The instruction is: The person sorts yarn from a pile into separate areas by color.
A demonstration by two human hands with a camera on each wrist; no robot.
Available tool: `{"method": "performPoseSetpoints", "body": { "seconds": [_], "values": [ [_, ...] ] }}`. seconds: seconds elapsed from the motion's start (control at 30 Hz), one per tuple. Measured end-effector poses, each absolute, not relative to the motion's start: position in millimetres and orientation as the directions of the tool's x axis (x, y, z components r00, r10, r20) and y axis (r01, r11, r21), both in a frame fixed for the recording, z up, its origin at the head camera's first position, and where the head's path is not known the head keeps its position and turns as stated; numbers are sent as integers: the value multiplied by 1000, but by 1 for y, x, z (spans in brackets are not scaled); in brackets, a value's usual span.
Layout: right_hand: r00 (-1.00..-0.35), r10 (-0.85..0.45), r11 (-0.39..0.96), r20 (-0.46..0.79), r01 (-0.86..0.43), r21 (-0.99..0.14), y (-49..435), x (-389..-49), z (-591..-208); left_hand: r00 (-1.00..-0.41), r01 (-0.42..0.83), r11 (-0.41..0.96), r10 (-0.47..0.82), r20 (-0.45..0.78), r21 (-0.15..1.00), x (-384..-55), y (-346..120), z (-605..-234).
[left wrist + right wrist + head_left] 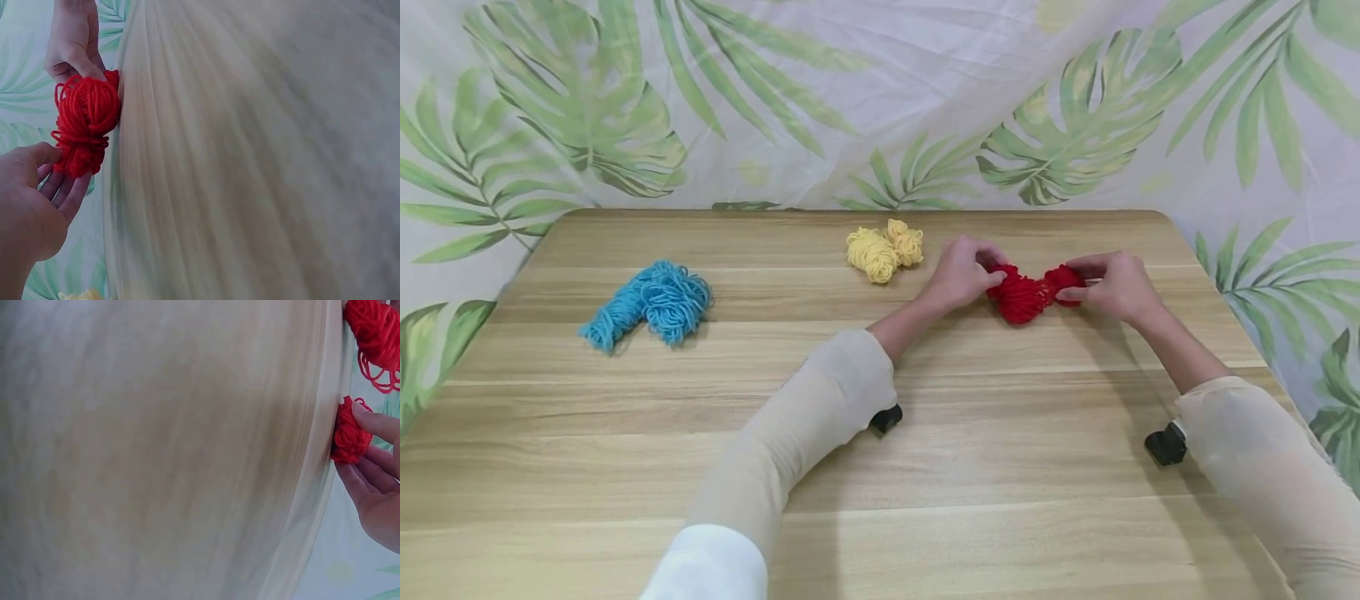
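Toward the right rear of the table lie two red yarn bundles, side by side and overlapping in the head view. My left hand (958,273) pinches the larger red yarn bundle (1021,302) at its outer end, thumb on one side and fingers on the other. From the right, my right hand (1117,286) grips the smaller red yarn bundle (1060,287) between thumb and fingers. Loose loops hang off the larger one in the right wrist view. A tight wrap circles the red yarn (87,106) near the left fingertips in the left wrist view.
Two yellow yarn bundles (874,252) lie together at the table's back middle. Blue yarn bundles (676,304) rest on the left side of the wooden table (625,467). A leaf-patterned cloth (910,100) hangs behind the back edge.
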State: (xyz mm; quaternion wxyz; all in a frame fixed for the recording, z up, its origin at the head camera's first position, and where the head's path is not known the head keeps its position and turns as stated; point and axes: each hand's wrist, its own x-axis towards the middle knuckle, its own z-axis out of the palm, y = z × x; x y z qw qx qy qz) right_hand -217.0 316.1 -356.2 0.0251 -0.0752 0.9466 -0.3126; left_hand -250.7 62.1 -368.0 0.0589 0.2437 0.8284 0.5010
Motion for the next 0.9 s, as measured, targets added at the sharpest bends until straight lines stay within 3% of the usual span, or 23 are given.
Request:
{"method": "performPoseSetpoints", "body": {
  "seconds": [0.9],
  "values": [
    [-986, -169, 791, 11, -142, -595, 317, -218, -356, -876, 392, 399, 436, 205, 829, -251, 91, -369]
  ]
}}
